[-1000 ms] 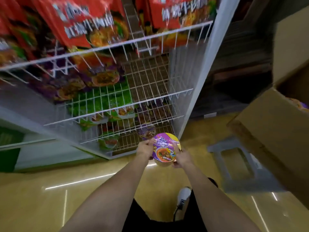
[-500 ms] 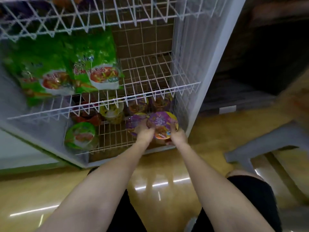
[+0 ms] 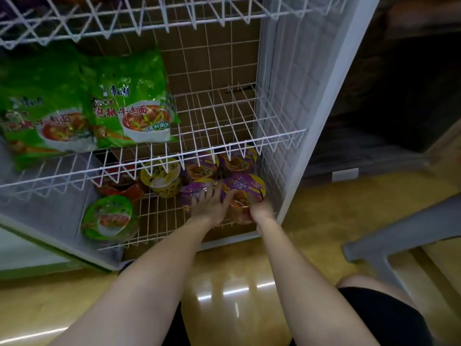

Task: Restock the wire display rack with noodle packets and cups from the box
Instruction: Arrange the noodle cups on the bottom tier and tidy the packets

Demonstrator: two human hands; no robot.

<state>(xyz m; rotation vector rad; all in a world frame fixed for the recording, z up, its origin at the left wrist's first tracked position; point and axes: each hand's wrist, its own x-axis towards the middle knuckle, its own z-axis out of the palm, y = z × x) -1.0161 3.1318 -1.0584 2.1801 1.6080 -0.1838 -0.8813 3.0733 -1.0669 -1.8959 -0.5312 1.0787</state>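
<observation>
A purple noodle cup [image 3: 245,188] stands on the bottom shelf of the white wire rack [image 3: 224,142], at its front right corner. My right hand [image 3: 262,208] holds the cup's right side low down. My left hand [image 3: 212,204] lies with spread fingers against the cup's left side and over a neighbouring purple cup [image 3: 193,196]. More purple cups [image 3: 235,161] stand behind, under the shelf above. A yellow cup [image 3: 161,176], a red cup [image 3: 119,181] and a green cup [image 3: 109,217] sit further left. Green noodle packets [image 3: 132,101] lie on the middle shelf.
The middle shelf's right half holds nothing. A grey plastic stool [image 3: 404,236] stands on the shiny yellow floor to the right. The rack's white side frame [image 3: 321,116] runs close by the held cup. My knee [image 3: 369,290] is at the lower right.
I have crouched closer to the rack. The purple cup went from in front of the bottom shelf onto its front right corner, with both hands still on it. The box has left the view.
</observation>
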